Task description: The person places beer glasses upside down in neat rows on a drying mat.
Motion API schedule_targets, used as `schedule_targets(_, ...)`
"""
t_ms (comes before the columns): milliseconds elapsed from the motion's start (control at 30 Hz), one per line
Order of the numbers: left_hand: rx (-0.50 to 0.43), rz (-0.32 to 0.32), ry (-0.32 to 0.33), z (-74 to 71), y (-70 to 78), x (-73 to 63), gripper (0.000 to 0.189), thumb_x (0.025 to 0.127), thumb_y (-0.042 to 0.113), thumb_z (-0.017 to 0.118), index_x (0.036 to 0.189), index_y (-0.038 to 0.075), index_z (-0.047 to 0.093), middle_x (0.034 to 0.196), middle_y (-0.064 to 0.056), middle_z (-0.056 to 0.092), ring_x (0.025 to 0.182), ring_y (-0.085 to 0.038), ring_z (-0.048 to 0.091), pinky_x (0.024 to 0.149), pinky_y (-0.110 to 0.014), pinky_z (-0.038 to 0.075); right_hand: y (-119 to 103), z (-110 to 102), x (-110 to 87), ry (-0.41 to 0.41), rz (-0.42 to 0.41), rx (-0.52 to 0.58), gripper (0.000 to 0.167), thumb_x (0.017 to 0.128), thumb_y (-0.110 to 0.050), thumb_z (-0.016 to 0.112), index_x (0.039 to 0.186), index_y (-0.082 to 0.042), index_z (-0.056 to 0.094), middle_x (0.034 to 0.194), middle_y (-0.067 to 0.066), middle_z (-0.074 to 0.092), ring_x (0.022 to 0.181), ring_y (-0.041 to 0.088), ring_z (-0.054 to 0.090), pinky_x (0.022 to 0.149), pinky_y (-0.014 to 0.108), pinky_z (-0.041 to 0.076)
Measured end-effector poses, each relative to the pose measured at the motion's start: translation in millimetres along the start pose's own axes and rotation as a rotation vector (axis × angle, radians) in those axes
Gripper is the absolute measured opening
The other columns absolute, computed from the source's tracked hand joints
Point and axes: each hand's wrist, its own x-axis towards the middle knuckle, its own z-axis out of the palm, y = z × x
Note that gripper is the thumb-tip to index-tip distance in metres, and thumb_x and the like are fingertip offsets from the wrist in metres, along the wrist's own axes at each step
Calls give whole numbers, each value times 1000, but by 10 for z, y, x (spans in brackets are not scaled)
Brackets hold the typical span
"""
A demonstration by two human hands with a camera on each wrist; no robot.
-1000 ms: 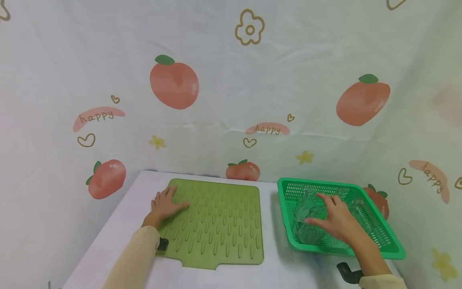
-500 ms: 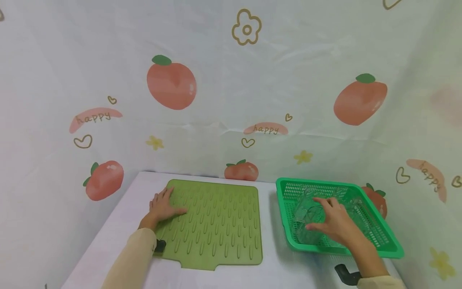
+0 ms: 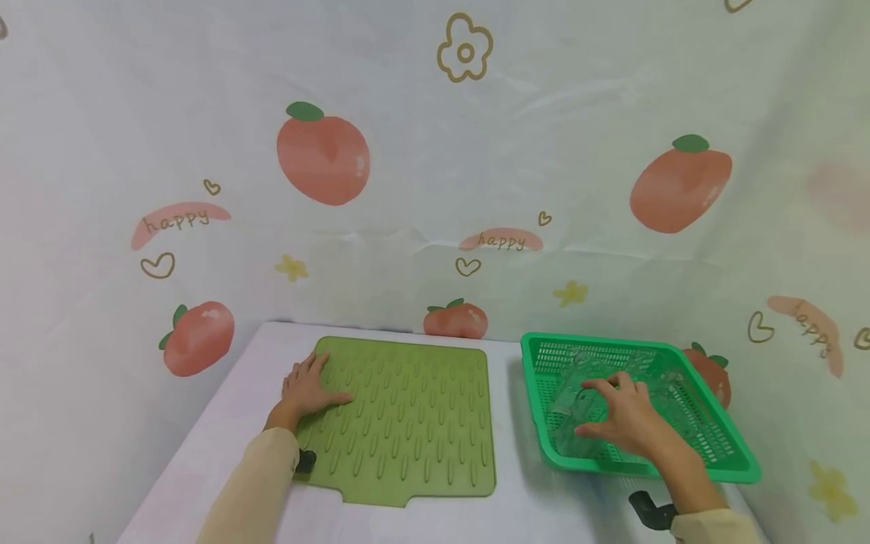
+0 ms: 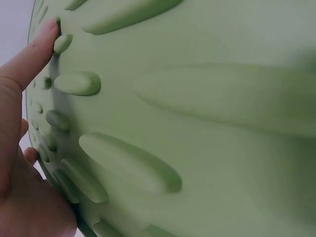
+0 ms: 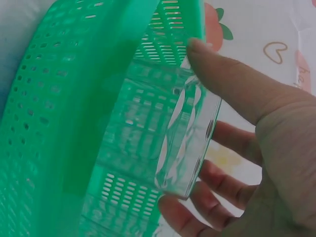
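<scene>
My left hand [image 3: 307, 389] rests with fingers spread on the left edge of a green ridged mat [image 3: 414, 423]; in the left wrist view its thumb [image 4: 37, 52] lies against the raised ribs. Over at the right, my right hand [image 3: 632, 415] reaches into a green plastic basket [image 3: 591, 467]. There it holds a clear glass [image 5: 143, 118] by its thick, faceted end, the thumb [image 5: 222, 74] on one side and the curled fingers on the other. Other clear glasses lie in the basket, partly hidden by the hand, and their outlines are hard to separate.
Mat and basket stand side by side on a white table [image 3: 519, 483], with a strip of tabletop between them. A white curtain [image 3: 421, 174] printed with peaches and "happy" hangs directly behind the table and at both sides.
My right hand has sunk slightly lower into the basket, and its thumb and fingers have drawn a little closer together around the glass. The left hand stays on the mat.
</scene>
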Motion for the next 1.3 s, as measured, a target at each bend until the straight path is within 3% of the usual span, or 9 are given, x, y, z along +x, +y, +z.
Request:
schedule_targets(300,8,0,12,8,-27,9,115,75,61,82,160,7,27,168,-29,9,151,-61,6,120,-76,10,-11,2,81,-94,43,-6,81,77,-40,88,143,-9,52,133,33,46,116,57,46,75,63,53)
schedule_targets(533,14,-11,2,-7,18,-12,114,76,59,83,161,6,27,168,-29,8,152,-60,6,121,-75,10,4,-52,56,-98,-16,-16,75,77,-36,88,138,-7,57,126,28,54,114,54,54,77,61,55)
schedule_targets(867,38,-12,12,6,7,9,115,75,62,82,161,7,27,168,-29,9,151,-61,8,120,-76,12,-34,-284,21,-63,-68,-10,72,78,-38,87,136,-8,59,129,30,54,111,48,58,76,56,56)
schedule_targets(1033,38,-13,9,16,-13,26,116,75,63,81,161,7,27,168,-28,8,151,-60,7,120,-76,12,-64,-411,-12,-15,-96,1,68,79,-40,86,134,-9,61,124,23,58,106,39,62,76,51,57)
schedule_targets(1300,26,-24,0,2,1,3,115,76,62,82,161,9,27,169,-27,7,152,-59,5,120,-76,10,-77,-576,-16,59,-148,57,67,82,-44,84,135,-12,60,126,18,59,108,36,63,74,44,56)
